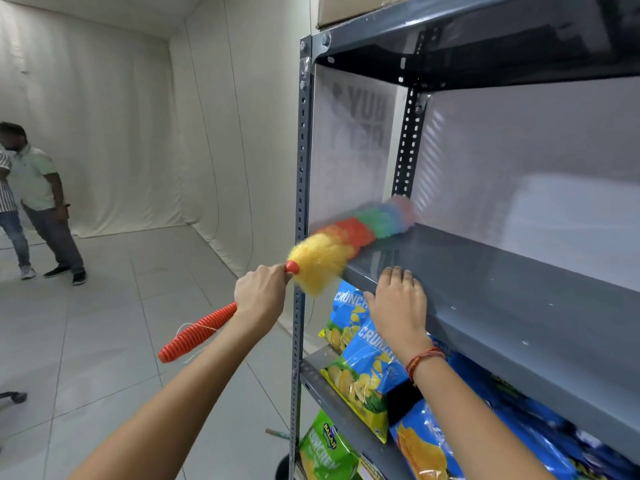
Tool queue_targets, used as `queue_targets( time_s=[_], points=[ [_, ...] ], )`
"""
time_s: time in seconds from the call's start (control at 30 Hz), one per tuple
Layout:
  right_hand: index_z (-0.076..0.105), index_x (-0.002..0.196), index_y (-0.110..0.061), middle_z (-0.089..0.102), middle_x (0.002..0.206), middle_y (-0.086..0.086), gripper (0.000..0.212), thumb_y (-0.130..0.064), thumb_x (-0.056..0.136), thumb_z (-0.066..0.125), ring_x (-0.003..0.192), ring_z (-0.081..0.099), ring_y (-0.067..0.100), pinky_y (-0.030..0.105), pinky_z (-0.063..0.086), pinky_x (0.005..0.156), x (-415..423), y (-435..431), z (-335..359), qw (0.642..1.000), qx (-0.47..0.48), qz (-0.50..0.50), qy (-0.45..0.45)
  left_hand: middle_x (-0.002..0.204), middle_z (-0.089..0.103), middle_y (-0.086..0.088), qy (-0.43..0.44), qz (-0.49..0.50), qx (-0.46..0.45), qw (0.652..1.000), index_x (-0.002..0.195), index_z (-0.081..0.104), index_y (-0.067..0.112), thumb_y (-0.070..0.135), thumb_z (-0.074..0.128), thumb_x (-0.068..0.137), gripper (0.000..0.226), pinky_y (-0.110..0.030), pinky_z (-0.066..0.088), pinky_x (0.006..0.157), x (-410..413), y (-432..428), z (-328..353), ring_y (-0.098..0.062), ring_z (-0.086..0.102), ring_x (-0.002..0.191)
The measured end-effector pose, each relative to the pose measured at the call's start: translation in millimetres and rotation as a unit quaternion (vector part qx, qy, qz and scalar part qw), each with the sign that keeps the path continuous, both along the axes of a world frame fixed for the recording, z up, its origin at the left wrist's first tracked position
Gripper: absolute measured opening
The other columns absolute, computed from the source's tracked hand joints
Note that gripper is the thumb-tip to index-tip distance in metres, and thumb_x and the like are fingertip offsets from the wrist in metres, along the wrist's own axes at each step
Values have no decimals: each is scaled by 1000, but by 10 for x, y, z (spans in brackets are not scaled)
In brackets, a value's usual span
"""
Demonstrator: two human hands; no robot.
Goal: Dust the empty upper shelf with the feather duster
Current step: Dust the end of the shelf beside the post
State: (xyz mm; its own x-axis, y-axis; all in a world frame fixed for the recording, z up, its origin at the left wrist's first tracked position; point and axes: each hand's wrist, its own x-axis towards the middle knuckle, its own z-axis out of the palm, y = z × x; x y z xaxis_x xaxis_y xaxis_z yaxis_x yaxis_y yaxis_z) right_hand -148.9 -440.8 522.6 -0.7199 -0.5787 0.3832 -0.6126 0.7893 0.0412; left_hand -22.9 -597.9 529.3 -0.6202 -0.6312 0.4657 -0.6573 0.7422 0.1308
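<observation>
Left hand (260, 293) clenched around the ribbed orange handle of the feather duster (325, 251), centre of frame; handle runs down-left past the wrist, a loose string trailing from its end; duster head lies across the left end of the empty grey upper shelf (485, 271), yellow tuft hanging over the front corner, then orange, green, blue and pink bands reaching toward the rear upright; far tip blurred. Right hand (398, 303) flat on the shelf's front lip, fingers spread, grasping nothing; red thread bracelet (424, 360) on the wrist. Perforated grey corner post (300, 202) runs top to bottom just beside the duster. Shelf below, lower right of frame: blue-and-yellow chip bags (367, 372); a green chip bag (325, 448) one level further down. Cardboard box (346, 8) on top of the rack, upper right. Two people (38, 202) stand at the left edge against a cream fabric backdrop; pale tiled floor.
</observation>
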Motion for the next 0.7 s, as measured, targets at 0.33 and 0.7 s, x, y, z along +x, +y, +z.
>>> queue_targets(
  time_s=[0.33, 0.7],
  points=[
    [28, 143, -1, 30, 153, 16, 55, -33, 99, 38, 145, 21, 26, 39, 25, 116, 230, 393, -35, 990, -135, 47, 3, 88, 73, -7, 78, -105, -63, 989, 124, 56, 34, 50, 30, 97, 41, -31, 38, 54, 293, 389, -25, -34, 69, 74],
    [55, 127, 2, 50, 139, 20, 35, -14, 96, 49, 135, 42, 30, 38, 34, 113, 772, 1407, -342, 950, -303, 46, 65, 61, 58, 9, 130, -360, 85, 920, 118, 68, 27, 47, 48, 92, 38, -6, 28, 42, 501, 898, -580, -8, 52, 62]
  ],
)
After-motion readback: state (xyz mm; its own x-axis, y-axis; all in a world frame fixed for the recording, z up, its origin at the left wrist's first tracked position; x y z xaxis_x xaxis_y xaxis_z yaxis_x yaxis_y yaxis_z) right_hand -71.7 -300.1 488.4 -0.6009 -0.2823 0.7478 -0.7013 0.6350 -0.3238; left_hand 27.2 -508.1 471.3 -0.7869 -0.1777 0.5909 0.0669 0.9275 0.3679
